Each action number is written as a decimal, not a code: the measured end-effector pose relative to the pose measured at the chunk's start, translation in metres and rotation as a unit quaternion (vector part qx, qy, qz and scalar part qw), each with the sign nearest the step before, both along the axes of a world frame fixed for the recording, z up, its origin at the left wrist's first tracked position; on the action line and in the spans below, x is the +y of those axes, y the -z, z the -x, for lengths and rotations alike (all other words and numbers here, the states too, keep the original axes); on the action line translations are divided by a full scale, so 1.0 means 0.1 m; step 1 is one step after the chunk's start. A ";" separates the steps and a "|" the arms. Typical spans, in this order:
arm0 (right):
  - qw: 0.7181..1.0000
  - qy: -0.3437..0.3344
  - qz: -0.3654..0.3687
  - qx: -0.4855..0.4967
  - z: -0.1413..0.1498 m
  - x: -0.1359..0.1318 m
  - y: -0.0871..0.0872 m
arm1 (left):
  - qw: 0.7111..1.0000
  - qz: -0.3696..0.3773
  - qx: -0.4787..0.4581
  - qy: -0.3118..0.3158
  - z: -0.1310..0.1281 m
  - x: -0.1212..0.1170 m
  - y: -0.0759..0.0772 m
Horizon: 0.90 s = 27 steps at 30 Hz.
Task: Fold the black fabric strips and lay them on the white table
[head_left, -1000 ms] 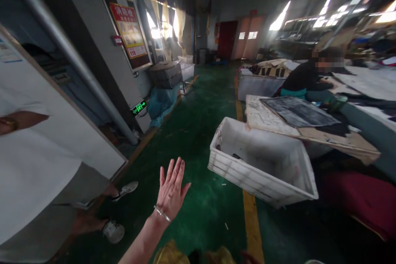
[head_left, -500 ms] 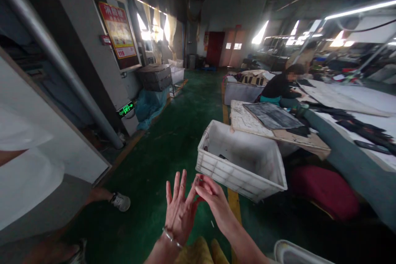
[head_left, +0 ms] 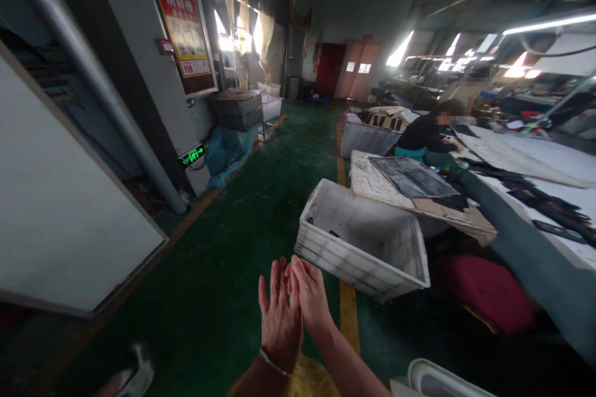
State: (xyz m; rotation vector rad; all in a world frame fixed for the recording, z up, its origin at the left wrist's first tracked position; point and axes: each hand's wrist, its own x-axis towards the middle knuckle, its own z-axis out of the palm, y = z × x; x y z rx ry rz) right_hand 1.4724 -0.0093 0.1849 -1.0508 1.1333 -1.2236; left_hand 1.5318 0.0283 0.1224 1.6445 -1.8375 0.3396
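Note:
My left hand [head_left: 279, 316] is raised palm-up in front of me, fingers stretched out, a thin bracelet at the wrist. My right hand [head_left: 311, 296] lies against it, palm to palm, fingers extended. Neither hand holds anything. Both hover over the green floor [head_left: 242, 229], just left of a yellow floor line [head_left: 347, 304]. A white plastic crate [head_left: 367, 239] stands close ahead and to the right of my hands.
A large white board [head_left: 60, 211] leans at the left. A worn board [head_left: 414, 189] rests across the crate's far side. A person [head_left: 426, 133] sits at the long work table [head_left: 531, 198]. A red cushion [head_left: 484, 291] lies below. A shoe [head_left: 135, 372] shows bottom left.
My right hand has closed in flat against my left palm. The person in white at the left has moved out of view, leaving only a shoe.

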 end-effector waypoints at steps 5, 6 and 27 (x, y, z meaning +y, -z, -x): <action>0.999 -0.009 -0.012 -0.045 -0.08 0.12 -0.16 | 1.000 -0.009 0.010 -0.012 -0.11 0.00 0.00; 0.999 -0.019 -0.006 -0.040 -0.09 0.14 -0.17 | 1.000 -0.009 0.009 -0.013 -0.14 0.00 -0.01; 0.999 -0.013 0.038 -0.002 -0.18 0.34 -0.24 | 1.000 0.009 0.013 0.008 -0.13 0.18 -0.01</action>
